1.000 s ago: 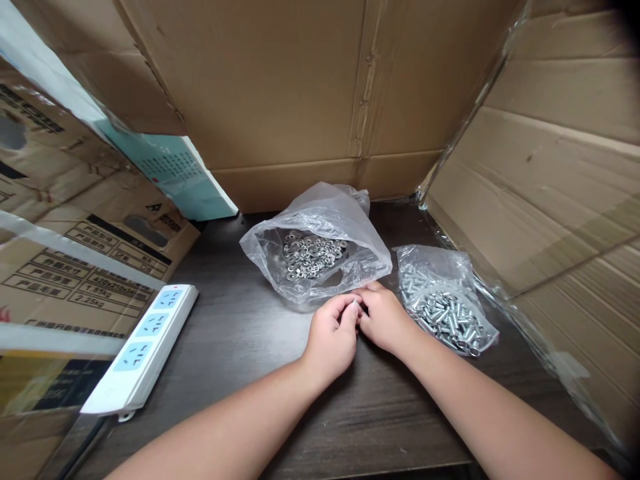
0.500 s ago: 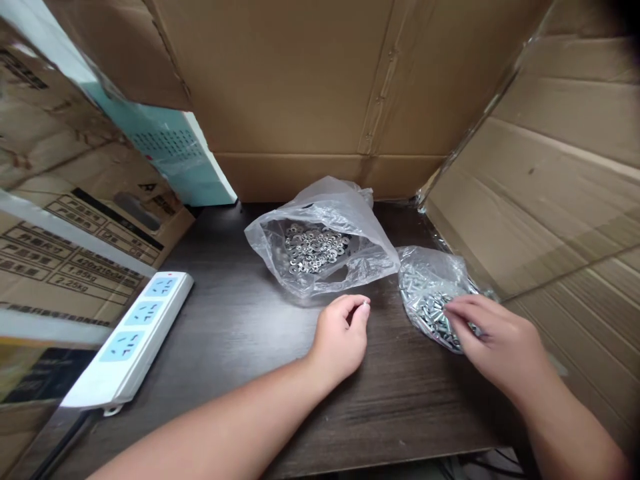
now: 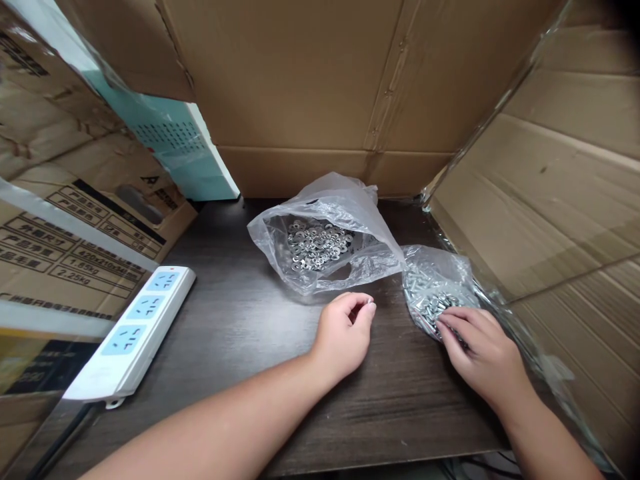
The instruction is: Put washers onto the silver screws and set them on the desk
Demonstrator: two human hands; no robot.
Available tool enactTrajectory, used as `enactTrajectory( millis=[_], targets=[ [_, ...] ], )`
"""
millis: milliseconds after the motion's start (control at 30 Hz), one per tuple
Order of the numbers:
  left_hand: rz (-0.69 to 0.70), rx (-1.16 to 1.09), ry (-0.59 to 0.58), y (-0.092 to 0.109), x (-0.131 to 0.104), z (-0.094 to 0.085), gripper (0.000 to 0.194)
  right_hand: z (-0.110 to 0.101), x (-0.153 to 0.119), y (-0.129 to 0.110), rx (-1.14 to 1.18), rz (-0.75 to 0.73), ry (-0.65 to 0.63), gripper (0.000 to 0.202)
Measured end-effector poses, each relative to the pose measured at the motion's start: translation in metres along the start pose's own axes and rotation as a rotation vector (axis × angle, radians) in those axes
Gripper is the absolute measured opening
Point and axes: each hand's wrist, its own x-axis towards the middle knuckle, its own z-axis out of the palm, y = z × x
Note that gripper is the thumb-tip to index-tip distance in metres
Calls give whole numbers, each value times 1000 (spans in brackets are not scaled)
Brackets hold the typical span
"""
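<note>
The bolts (image 3: pixel 433 305) lie in a clear bag (image 3: pixel 457 263) on the right of the table (image 3: pixel 240 327), pointing every which way, so no one long axis stands out. They sit right at the right hand's (image 3: pixel 487 353) fingertips, spreading away from the person and a little leftward; that hand is clearly the nearer. Its fingers are bent together over the pile, but I can't tell whether they grip a bolt. The left hand (image 3: pixel 345 337), well apart from the bolts, pinches a small shiny bit of metal (image 3: pixel 371 301) between thumb and forefinger. Beyond it, a second bag (image 3: pixel 340 193) gapes open, showing washers (image 3: pixel 320 247); far to the left is a power strip (image 3: pixel 100 373). A second ago both hands were together just before the washers; now the right is over at the bolts, while the left keeps its pinch.
</note>
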Motion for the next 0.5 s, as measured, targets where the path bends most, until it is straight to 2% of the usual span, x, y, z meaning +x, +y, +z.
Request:
enactTrajectory(
  millis=[133,200,267,333,400,500],
  targets=[
    [-44,-76,-16,5,-3,0,20,-7,10,-14,13,33,91,16],
    [-47,-151,-78,9,-7,0,20,-12,24,-25,81,43,121,20],
    [35,-183,-180,12,-13,-2,21,-15,45,-38,205,52,151,21],
    [244,-127,-275,14,-18,-4,22,-15,70,-51,365,72,127,14],
    [552,-12,-326,15,-23,-8,22,-11,98,-65,548,102,50,7],
    [970,167,-319,17,-28,-11,18,8,139,-83,791,199,-237,12]
  ],
)
